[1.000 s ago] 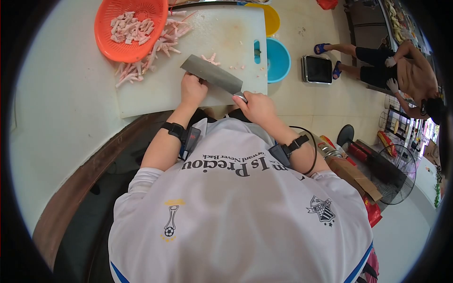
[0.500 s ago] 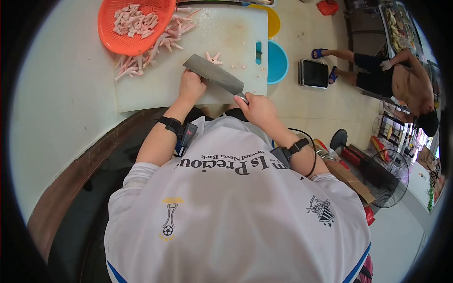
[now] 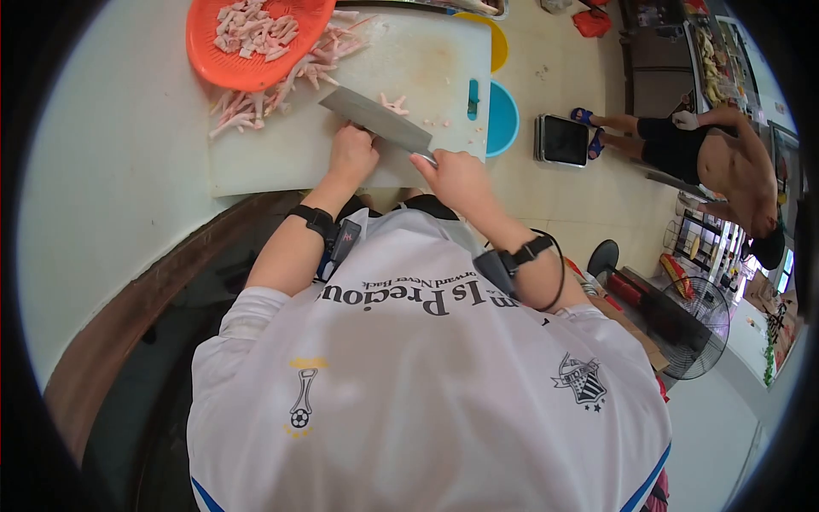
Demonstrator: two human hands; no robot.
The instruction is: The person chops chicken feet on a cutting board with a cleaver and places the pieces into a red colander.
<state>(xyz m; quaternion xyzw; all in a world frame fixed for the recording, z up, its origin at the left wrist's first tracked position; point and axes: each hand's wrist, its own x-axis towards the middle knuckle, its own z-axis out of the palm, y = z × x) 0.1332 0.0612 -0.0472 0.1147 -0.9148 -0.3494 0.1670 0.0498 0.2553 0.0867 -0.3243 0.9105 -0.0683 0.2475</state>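
My right hand is wrapped round the handle of a broad cleaver, whose blade slants up and left over the white cutting board. My left hand is closed at the board's near edge, beside the blade; what its fingers hold is hidden. A pale chicken foot lies just beyond the blade, with small scraps to its right. More chicken feet are heaped at the board's left, against a red basket that holds cut pieces.
Right of the board are a blue basin and a yellow one. A black tray lies on the floor near another person. A fan stands at the right.
The cleaver and my right hand have shifted slightly left and up. My left hand has turned a little at the board's edge. The other person has moved their feet closer together.
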